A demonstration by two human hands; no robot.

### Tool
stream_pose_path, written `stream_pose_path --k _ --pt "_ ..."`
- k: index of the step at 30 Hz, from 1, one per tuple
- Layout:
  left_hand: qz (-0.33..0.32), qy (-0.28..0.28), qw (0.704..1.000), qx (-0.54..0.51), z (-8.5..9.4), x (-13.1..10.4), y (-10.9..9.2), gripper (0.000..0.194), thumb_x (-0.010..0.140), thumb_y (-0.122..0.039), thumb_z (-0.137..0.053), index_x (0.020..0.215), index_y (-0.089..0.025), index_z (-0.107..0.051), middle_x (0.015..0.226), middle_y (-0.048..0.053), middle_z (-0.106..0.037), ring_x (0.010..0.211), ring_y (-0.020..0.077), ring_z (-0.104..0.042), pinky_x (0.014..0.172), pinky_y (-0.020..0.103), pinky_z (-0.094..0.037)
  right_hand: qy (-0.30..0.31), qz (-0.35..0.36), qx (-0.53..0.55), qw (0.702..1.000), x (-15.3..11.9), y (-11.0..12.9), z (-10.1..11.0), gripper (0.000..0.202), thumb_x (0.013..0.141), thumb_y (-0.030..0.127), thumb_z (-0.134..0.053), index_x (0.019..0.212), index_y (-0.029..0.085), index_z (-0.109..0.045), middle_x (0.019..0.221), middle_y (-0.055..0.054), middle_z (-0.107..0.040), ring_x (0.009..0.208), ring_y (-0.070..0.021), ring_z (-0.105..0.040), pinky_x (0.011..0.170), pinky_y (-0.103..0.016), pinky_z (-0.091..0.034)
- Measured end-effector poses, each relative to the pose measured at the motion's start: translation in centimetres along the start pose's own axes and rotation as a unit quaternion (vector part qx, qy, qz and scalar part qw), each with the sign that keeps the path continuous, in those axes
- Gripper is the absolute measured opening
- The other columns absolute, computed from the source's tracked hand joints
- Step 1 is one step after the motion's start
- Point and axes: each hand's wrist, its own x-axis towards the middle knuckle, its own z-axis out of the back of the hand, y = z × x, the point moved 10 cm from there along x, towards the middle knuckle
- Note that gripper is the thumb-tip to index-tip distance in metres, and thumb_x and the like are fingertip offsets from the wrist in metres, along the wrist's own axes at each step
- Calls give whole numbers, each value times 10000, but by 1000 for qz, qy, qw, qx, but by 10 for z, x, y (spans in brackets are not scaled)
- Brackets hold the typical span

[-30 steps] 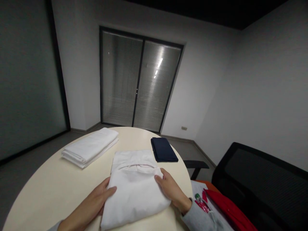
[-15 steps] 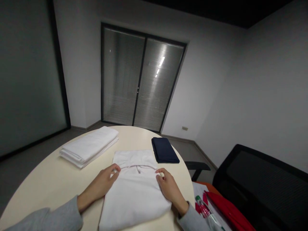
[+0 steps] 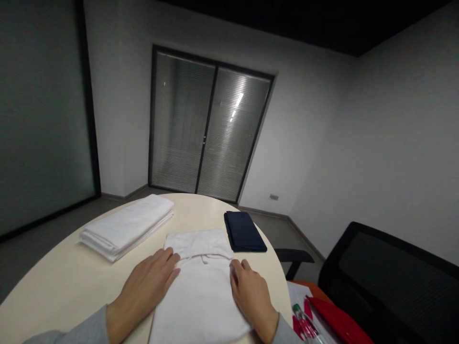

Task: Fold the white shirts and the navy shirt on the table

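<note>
A white garment (image 3: 199,296) lies folded on the near part of the table, its far end turned over into a flat band. A small cord-like loop shows under that band's edge. My left hand (image 3: 148,282) rests on the garment's left edge beside the fold, its fingers stretched forward and the thumb apart. On the right edge, my right hand (image 3: 251,291) touches the cloth with bent fingertips, palm down. Neither hand visibly grips the fabric.
On the round cream table (image 3: 64,282), a stack of folded white cloth (image 3: 129,224) lies at the far left. A folded navy cloth (image 3: 245,231) sits at the right. A black mesh chair (image 3: 387,272) beside the table holds a red item (image 3: 337,317) and a bottle (image 3: 304,325).
Both hands have loosened from pinching the cloth by the fold and now rest palm down along its sides. The fold's edge looks flatter. My view has tilted slightly up.
</note>
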Motion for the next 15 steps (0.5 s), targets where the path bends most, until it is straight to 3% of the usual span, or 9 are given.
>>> stream_pose_path --k 3,5,7,9,11,13,15 --pt "-124 -6 991 -56 17 7 -48 402 1009 -452 -503 1317 -261 -678 1362 115 -675 1268 326 -593 1111 483 -437 -35 50 -6 998 13 16 28 270 957 191 -527 1199 215 -644 1168 -143 -655 1008 -309 -651 812 -395 -477" --pt "-217 31 971 -95 10 10 -82 552 954 -506 -611 1448 -262 -594 1489 122 -602 1368 356 -534 1178 531 -380 -39 106 35 993 34 34 46 317 954 197 -533 1252 207 -642 1250 -146 -642 1101 -318 -618 913 -432 -475" --pt "-288 73 948 -116 -9 10 -108 740 920 -573 -649 1563 -252 -471 1594 138 -498 1464 387 -442 1234 586 -292 -9 171 87 981 63 55 52 396 983 206 -491 1363 206 -602 1369 -137 -613 1225 -305 -576 1031 -447 -437" --pt "-326 108 931 -123 -34 9 -120 799 953 -660 -557 1611 -238 -393 1633 153 -434 1507 403 -381 1252 626 -234 42 223 119 967 97 74 43 473 985 230 -510 1456 205 -549 1472 -126 -573 1350 -285 -517 1141 -440 -365" --pt "-344 125 922 -125 -55 9 -123 797 989 -711 -433 1623 -233 -369 1647 155 -397 1523 404 -354 1251 636 -234 100 253 122 955 130 87 23 576 923 309 -648 1479 202 -544 1501 -124 -574 1380 -281 -515 1177 -422 -343" --pt "-354 119 920 -120 -70 11 -120 786 999 -717 -398 1624 -241 -367 1650 146 -382 1525 401 -350 1248 639 -248 159 267 114 944 160 94 -2 700 784 396 -810 1428 211 -606 1439 -118 -638 1295 -291 -598 1116 -399 -423" --pt "-363 102 919 -113 -77 13 -116 741 1015 -665 -427 1627 -253 -354 1651 129 -381 1521 396 -361 1242 647 -268 218 276 109 930 182 99 -23 696 669 427 -889 1307 225 -702 1283 -80 -736 1114 -265 -695 963 -341 -521"
